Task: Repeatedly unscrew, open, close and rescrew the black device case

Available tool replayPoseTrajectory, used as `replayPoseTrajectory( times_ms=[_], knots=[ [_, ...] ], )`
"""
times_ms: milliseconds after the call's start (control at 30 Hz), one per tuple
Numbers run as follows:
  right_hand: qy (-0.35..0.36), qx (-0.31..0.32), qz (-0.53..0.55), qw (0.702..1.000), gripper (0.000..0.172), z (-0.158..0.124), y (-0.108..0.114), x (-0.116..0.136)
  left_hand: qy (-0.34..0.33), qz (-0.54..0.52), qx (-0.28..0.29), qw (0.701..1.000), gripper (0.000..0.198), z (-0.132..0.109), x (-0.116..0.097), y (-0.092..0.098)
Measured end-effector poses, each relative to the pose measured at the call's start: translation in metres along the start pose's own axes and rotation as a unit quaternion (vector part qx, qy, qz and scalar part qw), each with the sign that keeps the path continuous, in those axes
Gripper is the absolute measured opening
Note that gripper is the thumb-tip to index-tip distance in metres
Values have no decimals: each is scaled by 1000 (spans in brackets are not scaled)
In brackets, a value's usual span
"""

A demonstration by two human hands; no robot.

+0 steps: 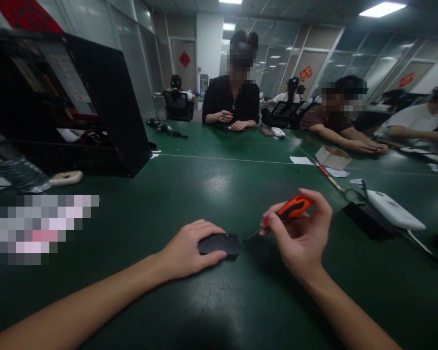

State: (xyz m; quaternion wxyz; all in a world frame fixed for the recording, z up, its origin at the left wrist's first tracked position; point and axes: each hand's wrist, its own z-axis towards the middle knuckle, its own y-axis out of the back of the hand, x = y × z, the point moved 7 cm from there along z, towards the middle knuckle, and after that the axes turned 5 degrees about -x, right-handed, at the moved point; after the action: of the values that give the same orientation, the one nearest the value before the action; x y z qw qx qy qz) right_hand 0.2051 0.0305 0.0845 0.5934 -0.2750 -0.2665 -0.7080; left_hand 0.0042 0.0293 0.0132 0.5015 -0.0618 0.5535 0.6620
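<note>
On the green table top (pixel 138 296) lies a small black rectangular box (pixel 224 245), its kind unclear to me. My left hand (pixel 190 248) grips it from the left, thumb on the near side and fingers along the far side. In my right hand (pixel 306 233) is a screwdriver (pixel 294 208) with an orange and black handle, held at a slant. Its thin shaft points down and left, and the tip is close to the box's right end. Whether the tip touches the box I cannot tell.
A black open-sided case (pixel 131 112) stands at the left, with a plastic bottle (pixel 18 165) before it. To the right are a white device (pixel 396 209) with a cable and a small cardboard box (pixel 334 158). A person in black (pixel 231 99) sits opposite; others sit at the right.
</note>
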Motion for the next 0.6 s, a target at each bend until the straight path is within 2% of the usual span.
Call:
replayPoseTrajectory(
  times_ms=[600],
  knots=[
    [-151,-40,63,986,58,-5,-2,-46,-13,-1,1,1000,33,0,0,-1]
  ],
)
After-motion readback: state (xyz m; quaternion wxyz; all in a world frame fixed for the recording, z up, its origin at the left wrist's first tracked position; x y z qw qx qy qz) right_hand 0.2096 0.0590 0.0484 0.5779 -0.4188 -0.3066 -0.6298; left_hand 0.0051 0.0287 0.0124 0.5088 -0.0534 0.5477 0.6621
